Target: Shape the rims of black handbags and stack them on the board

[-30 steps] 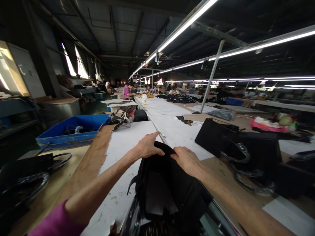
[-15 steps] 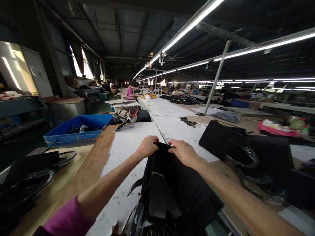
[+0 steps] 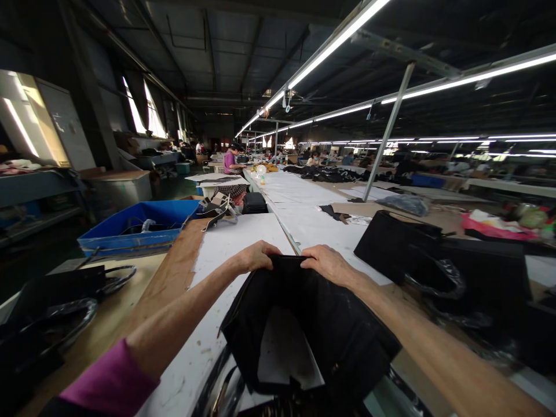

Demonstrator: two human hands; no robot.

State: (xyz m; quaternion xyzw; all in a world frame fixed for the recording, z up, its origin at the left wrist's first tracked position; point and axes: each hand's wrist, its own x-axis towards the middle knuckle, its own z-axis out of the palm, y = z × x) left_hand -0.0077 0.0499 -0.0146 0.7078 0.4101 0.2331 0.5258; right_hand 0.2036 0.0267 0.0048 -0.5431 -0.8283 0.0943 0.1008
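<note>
A black handbag (image 3: 343, 324) stands before me with its mouth open toward me, and a pale stiff panel (image 3: 284, 350) shows inside. My left hand (image 3: 259, 256) pinches the far rim on its left part. On the same rim, a little to the right, my right hand (image 3: 324, 263) grips with the thumb inside the edge. Plastic-wrapped handles (image 3: 217, 379) hang at the bag's near left side. The bag's near end runs into the dark bottom of the view, where detail is hard to make out.
White paper (image 3: 256, 229) covers the table. Several black bags with wrapped handles lie at right (image 3: 395, 243) and left (image 3: 78, 284). A blue bin (image 3: 139, 223) stands on the left. A metal post (image 3: 388, 133) rises on the right. A person in purple (image 3: 230, 160) works farther back.
The bag's mouth has spread wider, its left side bulging outward, and more of the pale panel shows. My hands have moved slightly apart along the rim, still gripping it.
</note>
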